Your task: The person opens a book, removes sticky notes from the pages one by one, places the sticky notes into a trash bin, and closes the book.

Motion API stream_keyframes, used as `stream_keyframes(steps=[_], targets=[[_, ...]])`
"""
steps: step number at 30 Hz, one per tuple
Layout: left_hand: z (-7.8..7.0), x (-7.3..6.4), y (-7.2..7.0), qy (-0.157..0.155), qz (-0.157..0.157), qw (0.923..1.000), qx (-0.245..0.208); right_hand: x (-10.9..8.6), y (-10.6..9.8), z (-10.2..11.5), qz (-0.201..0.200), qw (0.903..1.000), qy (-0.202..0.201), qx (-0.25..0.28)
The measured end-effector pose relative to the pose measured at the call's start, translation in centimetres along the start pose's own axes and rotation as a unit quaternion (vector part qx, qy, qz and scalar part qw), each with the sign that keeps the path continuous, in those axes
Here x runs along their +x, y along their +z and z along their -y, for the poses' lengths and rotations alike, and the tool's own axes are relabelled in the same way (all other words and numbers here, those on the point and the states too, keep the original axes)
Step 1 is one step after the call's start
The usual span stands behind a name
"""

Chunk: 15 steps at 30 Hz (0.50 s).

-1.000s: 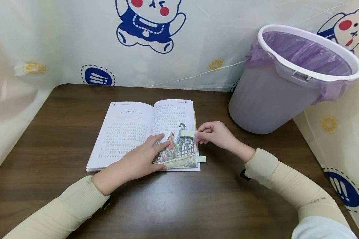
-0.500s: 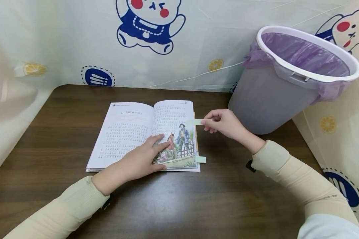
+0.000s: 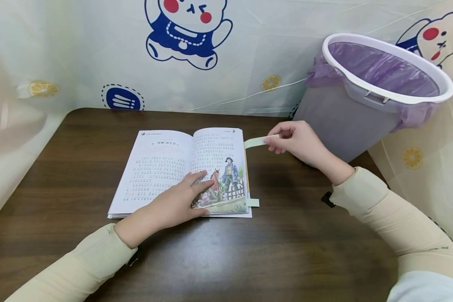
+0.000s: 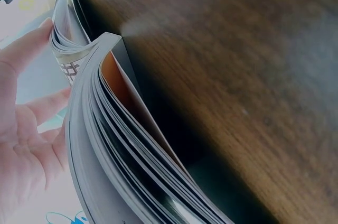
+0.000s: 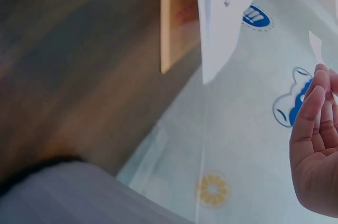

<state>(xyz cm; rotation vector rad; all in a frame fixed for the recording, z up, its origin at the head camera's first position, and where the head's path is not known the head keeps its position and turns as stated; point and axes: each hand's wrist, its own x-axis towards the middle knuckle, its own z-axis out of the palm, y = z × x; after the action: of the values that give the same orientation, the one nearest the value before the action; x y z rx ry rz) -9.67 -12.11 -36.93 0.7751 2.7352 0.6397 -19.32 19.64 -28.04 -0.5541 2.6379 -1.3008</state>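
An open book [image 3: 154, 167] lies on the table, printed text on the left page and a coloured drawing low on the right. My left hand [image 3: 175, 202] rests across its lower middle with fingers spread, holding the pages down. Between thumb and fingertips, my right hand [image 3: 300, 141] pinches a pale green sticky note strip [image 3: 254, 142], whose free end reaches the book's upper right edge in the head view. The right wrist view shows the same strip [image 5: 316, 43] standing up from the fingertips. Another pale green strip [image 3: 253, 203] sticks out at the lower right page edge.
A grey trash can [image 3: 336, 113] lined with a purple bag stands at the back right, close behind my right hand. The brown wooden table [image 3: 211, 260] ends at a patterned curtain [image 3: 109, 50] at the back and sides.
My right hand has moved up and to the right with the strip, off the drawing on the right page and out past the page edge. The left hand stays in place.
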Motion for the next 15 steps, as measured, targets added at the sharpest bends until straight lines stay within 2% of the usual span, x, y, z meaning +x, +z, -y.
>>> stream_keyframes(steps=[15], targets=[[0.0,-0.1,0.0,0.002,-0.004,1.0000,0.000,-0.5,-4.1,2.4,-0.091,0.9951,-0.036,-0.005]])
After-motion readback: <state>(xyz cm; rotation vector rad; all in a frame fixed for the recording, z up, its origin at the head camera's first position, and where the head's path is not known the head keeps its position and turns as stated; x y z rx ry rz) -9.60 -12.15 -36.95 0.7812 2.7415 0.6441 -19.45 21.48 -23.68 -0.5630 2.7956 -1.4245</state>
